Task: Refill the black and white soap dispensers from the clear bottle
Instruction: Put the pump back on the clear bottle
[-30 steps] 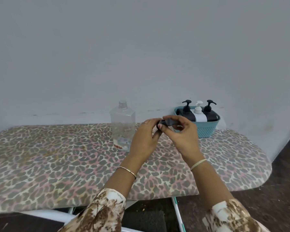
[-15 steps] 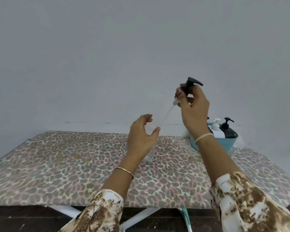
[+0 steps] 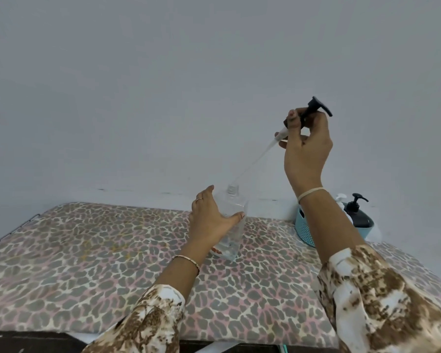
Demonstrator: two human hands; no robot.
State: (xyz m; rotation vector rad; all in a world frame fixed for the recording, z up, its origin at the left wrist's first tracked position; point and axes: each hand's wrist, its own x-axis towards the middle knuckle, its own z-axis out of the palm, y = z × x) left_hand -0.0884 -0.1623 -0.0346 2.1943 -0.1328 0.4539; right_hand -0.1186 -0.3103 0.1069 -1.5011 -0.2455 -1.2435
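Observation:
A clear square bottle (image 3: 233, 226) stands upright on the leopard-print board (image 3: 87, 250), near its far edge. My left hand (image 3: 210, 219) grips the bottle's body from the left, thumb across its front. My right hand (image 3: 306, 146) is raised high and pinches a black pump head (image 3: 312, 110); its long clear tube (image 3: 255, 161) slants down so the tip sits at the bottle's threaded neck (image 3: 232, 189). A black dispenser (image 3: 357, 212) and a white dispenser (image 3: 339, 200) stand in a teal basket (image 3: 304, 229) at the right, partly hidden behind my right forearm.
A plain white wall rises behind the board. The board's near edge runs along the bottom, with dark floor and white frame legs under it. The board's left half holds nothing but its cover.
My right hand lifted the black pump from the middle to high on the right, its tube now over the bottle neck. My left hand closed round the clear bottle. The view tilted upward.

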